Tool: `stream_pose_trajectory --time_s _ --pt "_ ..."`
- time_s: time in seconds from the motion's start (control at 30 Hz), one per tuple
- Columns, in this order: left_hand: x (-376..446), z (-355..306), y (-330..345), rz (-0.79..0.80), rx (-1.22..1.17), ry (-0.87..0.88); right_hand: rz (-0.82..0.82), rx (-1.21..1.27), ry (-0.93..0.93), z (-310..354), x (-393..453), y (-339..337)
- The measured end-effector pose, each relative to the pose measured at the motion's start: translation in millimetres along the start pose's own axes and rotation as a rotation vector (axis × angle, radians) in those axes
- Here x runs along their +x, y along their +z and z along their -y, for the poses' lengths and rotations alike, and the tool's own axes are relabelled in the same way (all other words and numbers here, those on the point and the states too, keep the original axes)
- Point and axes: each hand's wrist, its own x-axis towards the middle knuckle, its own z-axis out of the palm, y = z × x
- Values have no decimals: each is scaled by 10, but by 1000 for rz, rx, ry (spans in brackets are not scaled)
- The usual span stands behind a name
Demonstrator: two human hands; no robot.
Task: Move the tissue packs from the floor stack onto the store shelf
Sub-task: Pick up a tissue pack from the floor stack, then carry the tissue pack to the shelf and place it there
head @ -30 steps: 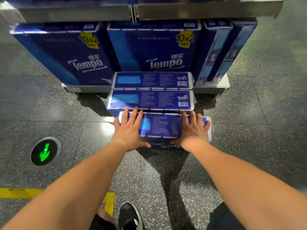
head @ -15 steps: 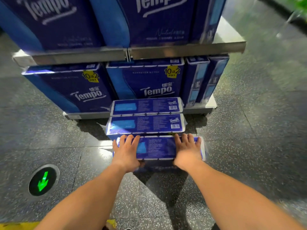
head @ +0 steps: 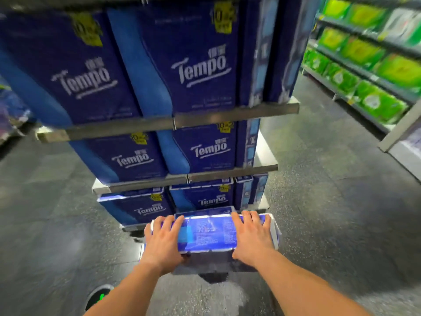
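I hold a blue Tempo tissue pack (head: 208, 232) in front of me, lifted off the floor. My left hand (head: 163, 241) grips its left end, fingers over the top and thumb at the near edge. At the pack's right end, my right hand (head: 251, 237) grips the same way. Just behind the held pack, the edge of another pack (head: 205, 212) of the floor stack shows. The store shelf (head: 237, 116) rises ahead with three tiers, each filled with large blue Tempo packs (head: 198, 65).
Dark speckled floor (head: 330, 213) spreads to both sides. A second shelving run with green packs (head: 364, 65) stands at the right. A round green arrow floor light (head: 99, 297) sits by my left forearm. The frame is motion-blurred.
Both hands have closed on the nearest pack and raised it off the floor. My view has tilted up, so upper shelf tiers and the green aisle now show.
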Motion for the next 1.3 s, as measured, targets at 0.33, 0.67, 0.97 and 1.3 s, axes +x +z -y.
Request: stream_pose_trajectory --time_s 0.33,0.67,0.97,1.3 --pt "-504 -104 -2161 -229 20 31 -179 -15 -59 -9 -966 -1981" --pt "-1074 -560 -3828 -443 104 65 -435 46 -27 -231 -1894 -3176" --pt "-1470 -955 -4789 -620 116 86 -707 62 -61 -490 -2519 -3937" --pt "-938 -1362 -5946 -1019 134 95 -1145 -131 -6 -1008 -2474 -5273"
